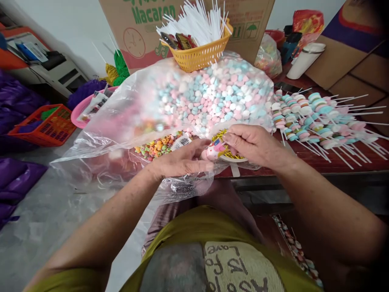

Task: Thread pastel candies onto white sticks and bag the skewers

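Note:
My left hand (pixel 190 159) is curled round a small pink-and-white printed packet (pixel 215 150) with blue and yellow marks. The fingers of my right hand (pixel 253 144) are pinched together at the packet's upper right end; what lies between them is too small to make out. Just behind the packet is a white bowl (pixel 235 159) of short gold twist ties (pixel 226 136), partly covered by my hands. Left of it, colourful cereal rings (pixel 154 148) and a white label with a square code (pixel 181 141) lie by my left hand.
A large clear bag of pastel marshmallows (pixel 212 95) fills the table's middle. Behind it stands a yellow basket (pixel 197 56) of white sticks (pixel 200 24), before a cardboard box (pixel 139 36). Marshmallow skewers (pixel 322 117) are piled at right, near a white tumbler (pixel 306 61).

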Demonstrator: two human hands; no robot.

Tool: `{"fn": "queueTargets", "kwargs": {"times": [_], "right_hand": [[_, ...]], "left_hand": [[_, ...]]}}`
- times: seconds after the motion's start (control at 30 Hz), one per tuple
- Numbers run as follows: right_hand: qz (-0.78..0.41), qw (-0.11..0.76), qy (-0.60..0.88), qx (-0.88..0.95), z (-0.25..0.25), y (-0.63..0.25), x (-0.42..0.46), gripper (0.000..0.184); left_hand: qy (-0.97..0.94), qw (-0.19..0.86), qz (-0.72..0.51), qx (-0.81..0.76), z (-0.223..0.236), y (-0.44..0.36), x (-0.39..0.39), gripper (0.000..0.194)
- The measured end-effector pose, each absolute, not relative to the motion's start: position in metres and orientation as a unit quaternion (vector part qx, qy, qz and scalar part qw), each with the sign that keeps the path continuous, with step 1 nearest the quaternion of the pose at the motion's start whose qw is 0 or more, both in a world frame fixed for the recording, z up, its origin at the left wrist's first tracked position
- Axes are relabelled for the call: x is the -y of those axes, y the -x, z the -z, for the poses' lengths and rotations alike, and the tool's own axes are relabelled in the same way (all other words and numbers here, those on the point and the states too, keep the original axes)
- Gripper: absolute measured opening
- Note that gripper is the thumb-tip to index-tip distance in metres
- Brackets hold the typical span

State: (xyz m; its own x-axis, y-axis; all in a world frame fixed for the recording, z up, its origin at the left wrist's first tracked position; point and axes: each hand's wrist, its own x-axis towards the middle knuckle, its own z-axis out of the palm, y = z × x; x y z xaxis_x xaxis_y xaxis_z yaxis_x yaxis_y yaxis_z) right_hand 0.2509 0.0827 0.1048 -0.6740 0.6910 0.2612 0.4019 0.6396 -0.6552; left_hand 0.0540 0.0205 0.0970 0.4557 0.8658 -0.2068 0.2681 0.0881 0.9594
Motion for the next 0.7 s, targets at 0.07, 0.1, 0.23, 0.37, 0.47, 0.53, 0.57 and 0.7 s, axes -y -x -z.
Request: {"fn": "queueTargets", "kwargs": {"times": [0.07, 0.1, 0.23, 0.37, 0.47, 0.53, 0.57, 0.7], "right_hand": [[-0.293, 0.260, 0.316, 0.864, -0.106, -0.255, -0.083, 0.035], [-0.286, 0.260, 0.314, 0.868, -0.108, -0.256, -0.082, 0.035], [-0.232, 0.227, 0.292, 0.900, -0.113, -0.253, -0.079, 0.032], [-0.215, 0.202, 0.274, 0.915, -0.109, -0.247, -0.080, 0.031], [-0.235, 0.209, 0.278, 0.908, -0.101, -0.242, -0.083, 0.034], [-0.284, 0.217, 0.287, 0.889, -0.093, -0.241, -0.085, 0.035], [-0.320, 0.231, 0.296, 0.870, -0.089, -0.242, -0.084, 0.035], [-0.438, 0.325, 0.346, 0.763, -0.070, -0.249, -0.073, 0.040]], "left_hand": [[-0.620, 0.620, -0.224, -0.426, -0.096, -0.047, -0.015, 0.042], [-0.615, 0.630, -0.207, -0.427, -0.095, -0.045, -0.012, 0.038], [-0.540, 0.686, -0.233, -0.427, -0.089, -0.054, 0.001, 0.038], [-0.496, 0.700, -0.280, -0.430, -0.080, -0.067, 0.010, 0.034], [-0.466, 0.704, -0.304, -0.441, -0.072, -0.074, 0.010, 0.031], [-0.433, 0.698, -0.322, -0.471, -0.067, -0.079, 0.008, 0.026], [-0.415, 0.688, -0.333, -0.494, -0.066, -0.081, 0.006, 0.022], [-0.415, 0.601, -0.344, -0.590, -0.066, -0.086, 0.003, 0.018]]}}
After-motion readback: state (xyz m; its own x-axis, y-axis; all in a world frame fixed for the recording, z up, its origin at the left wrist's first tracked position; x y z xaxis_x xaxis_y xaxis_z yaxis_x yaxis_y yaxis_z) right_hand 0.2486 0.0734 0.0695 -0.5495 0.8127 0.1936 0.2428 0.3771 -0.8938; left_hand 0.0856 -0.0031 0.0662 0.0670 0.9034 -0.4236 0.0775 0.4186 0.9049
